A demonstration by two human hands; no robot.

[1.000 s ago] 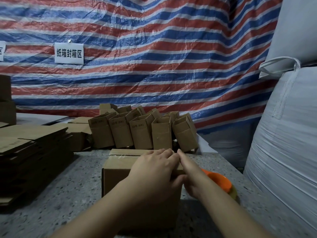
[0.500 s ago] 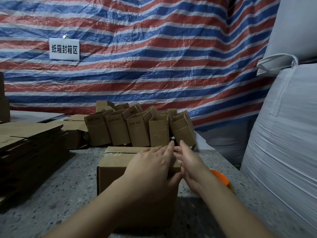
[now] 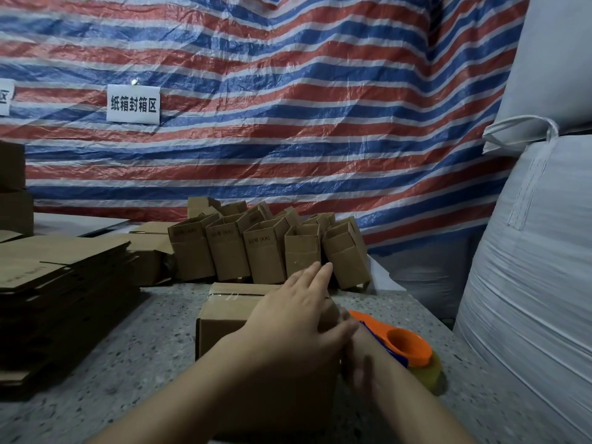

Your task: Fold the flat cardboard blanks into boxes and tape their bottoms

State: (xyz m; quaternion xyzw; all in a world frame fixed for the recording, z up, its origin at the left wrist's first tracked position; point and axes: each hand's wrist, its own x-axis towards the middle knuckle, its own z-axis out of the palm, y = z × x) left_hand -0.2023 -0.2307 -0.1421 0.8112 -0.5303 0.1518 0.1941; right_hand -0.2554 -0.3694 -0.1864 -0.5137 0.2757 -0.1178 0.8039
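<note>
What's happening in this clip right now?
A person is making up cardboard boxes at a speckled table. The left hand lies flat on the taped box. The right hand is blurred, low beside the box near the orange tape dispenser. Folded boxes stand behind; flat blanks are stacked at left.
</note>
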